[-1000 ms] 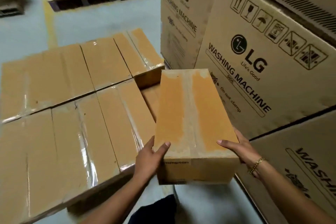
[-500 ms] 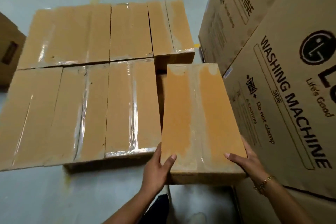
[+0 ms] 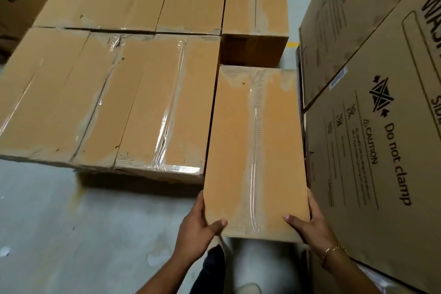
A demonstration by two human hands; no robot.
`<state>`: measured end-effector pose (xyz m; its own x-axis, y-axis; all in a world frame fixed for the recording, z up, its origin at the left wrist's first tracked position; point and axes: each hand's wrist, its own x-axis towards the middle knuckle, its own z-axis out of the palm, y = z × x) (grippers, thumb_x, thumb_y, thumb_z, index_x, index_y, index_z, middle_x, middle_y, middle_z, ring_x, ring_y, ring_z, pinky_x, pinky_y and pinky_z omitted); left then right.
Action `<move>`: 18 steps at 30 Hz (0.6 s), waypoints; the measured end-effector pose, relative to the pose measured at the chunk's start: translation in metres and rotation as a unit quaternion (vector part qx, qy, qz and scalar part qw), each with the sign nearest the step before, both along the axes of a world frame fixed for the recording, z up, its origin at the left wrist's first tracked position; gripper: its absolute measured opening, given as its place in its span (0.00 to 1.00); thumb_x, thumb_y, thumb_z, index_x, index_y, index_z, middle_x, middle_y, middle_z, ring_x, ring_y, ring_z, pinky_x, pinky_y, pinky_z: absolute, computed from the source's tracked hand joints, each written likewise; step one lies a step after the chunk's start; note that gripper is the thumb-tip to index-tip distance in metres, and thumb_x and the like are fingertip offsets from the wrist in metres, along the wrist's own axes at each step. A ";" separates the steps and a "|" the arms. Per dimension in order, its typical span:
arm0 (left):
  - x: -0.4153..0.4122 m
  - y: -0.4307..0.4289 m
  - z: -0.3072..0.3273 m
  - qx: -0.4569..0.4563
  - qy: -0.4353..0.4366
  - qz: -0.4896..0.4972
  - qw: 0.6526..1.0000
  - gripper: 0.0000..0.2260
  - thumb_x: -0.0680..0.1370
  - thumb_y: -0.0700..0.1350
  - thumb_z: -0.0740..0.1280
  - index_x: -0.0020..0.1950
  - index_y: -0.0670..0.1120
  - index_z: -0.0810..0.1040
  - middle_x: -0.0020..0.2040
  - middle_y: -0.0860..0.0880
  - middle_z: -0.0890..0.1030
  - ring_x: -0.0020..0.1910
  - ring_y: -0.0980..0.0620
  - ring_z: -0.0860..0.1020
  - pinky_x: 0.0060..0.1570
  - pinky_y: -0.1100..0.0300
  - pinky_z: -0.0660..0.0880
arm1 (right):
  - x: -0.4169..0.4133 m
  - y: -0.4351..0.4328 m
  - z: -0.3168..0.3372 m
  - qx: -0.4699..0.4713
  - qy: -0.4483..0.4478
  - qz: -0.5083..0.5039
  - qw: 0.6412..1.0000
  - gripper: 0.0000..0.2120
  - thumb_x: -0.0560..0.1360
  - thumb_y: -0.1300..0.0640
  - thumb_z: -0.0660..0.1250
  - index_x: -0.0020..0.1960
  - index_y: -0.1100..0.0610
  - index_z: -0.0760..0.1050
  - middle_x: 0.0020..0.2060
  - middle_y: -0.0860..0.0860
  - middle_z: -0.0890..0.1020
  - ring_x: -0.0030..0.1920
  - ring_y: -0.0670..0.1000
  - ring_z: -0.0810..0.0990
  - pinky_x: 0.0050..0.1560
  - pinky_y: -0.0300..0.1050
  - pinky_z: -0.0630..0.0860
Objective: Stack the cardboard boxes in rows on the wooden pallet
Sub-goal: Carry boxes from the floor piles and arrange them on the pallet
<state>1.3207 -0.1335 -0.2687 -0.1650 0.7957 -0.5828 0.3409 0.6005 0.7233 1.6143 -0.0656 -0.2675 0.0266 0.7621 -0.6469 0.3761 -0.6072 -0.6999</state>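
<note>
My left grip (image 3: pixel 195 227) and right grip (image 3: pixel 310 224), thumbs on top, clasp the near corners of the taped box (image 3: pixel 255 150), now deeper in the gap beside the near row (image 3: pixel 148 107) than half a second ago, needing lowering and sliding flush against the far-row box (image 3: pixel 255 2).

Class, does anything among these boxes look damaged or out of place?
Tape on the near row is wrinkled and torn. The held box, gripped by the left hand and right hand, juts out past that row's front edge.
</note>
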 end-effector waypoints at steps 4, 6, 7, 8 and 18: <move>0.002 0.010 -0.009 0.028 0.061 -0.081 0.994 0.57 0.60 0.63 0.81 0.80 0.65 0.47 0.74 0.66 0.66 0.68 0.62 0.71 0.62 0.56 0.75 | -0.001 0.015 -0.023 0.015 -0.010 0.022 1.000 0.46 0.70 0.58 0.78 0.80 0.43 0.55 0.68 0.46 0.75 0.64 0.50 0.76 0.67 0.50 0.72; 0.001 0.012 -0.019 0.020 0.103 -0.121 0.987 0.64 0.60 0.62 0.81 0.81 0.61 0.37 0.81 0.63 0.52 0.74 0.59 0.65 0.65 0.57 0.74 | 0.002 0.019 -0.029 0.007 -0.011 0.041 0.999 0.49 0.70 0.54 0.79 0.80 0.42 0.53 0.69 0.44 0.73 0.66 0.50 0.74 0.70 0.52 0.71; 0.000 0.012 -0.025 0.023 0.133 -0.142 0.981 0.64 0.62 0.60 0.81 0.81 0.60 0.34 0.82 0.60 0.48 0.76 0.56 0.64 0.65 0.56 0.75 | 0.005 0.020 -0.031 -0.003 -0.008 0.056 0.998 0.51 0.68 0.52 0.80 0.80 0.40 0.50 0.68 0.43 0.73 0.66 0.50 0.74 0.69 0.54 0.72; 0.000 0.011 -0.030 0.032 0.166 -0.163 0.972 0.63 0.65 0.58 0.80 0.80 0.58 0.33 0.83 0.58 0.47 0.77 0.53 0.64 0.63 0.56 0.76 | 0.007 0.021 -0.032 -0.016 -0.002 0.077 0.997 0.55 0.66 0.50 0.81 0.80 0.39 0.47 0.66 0.41 0.74 0.65 0.49 0.75 0.68 0.56 0.73; -0.015 0.007 -0.038 0.104 0.408 -0.226 0.879 0.55 0.65 0.73 0.69 0.82 0.44 0.57 0.77 0.43 0.64 0.74 0.41 0.65 0.68 0.44 0.66 | 0.011 0.010 -0.040 0.010 -0.159 0.269 0.950 0.75 0.55 0.35 0.80 0.70 0.37 0.17 0.76 0.52 0.65 0.69 0.56 0.71 0.66 0.56 0.73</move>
<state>1.3059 -0.1263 -0.3066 -0.1003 0.9626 -0.2517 0.9663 0.1545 0.2060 1.6249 -0.0560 -0.3076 -0.1779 0.7324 -0.6572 0.8228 -0.2556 -0.5076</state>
